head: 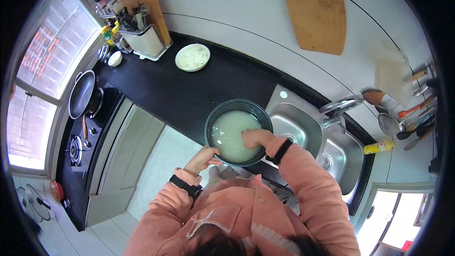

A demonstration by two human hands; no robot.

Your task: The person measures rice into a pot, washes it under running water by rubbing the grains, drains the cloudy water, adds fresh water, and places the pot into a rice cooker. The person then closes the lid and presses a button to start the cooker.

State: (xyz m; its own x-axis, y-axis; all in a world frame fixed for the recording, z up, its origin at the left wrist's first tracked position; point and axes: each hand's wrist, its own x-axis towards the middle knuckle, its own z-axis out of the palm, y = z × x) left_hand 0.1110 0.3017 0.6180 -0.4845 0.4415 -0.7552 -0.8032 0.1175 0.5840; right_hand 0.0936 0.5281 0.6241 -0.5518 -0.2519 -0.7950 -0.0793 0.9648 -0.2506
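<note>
A dark round pot (209,117) full of cloudy whitish liquid (231,124) is at the counter's front edge, beside the sink. My left hand (203,160) grips the pot's near left rim, thumb on top and fingers below. My right hand (255,138) dips into the liquid at the right side of the pot; its fingertips are hidden, so whether they hold anything cannot be told. Both wrists wear a black band over pink sleeves.
A double steel sink (298,122) with a faucet (341,105) lies right. A white bowl of pale food (192,57) is on the black counter (170,78). Left are a wok (81,94) and gas burner (75,150). A wooden cutting board (318,21) hangs on the wall.
</note>
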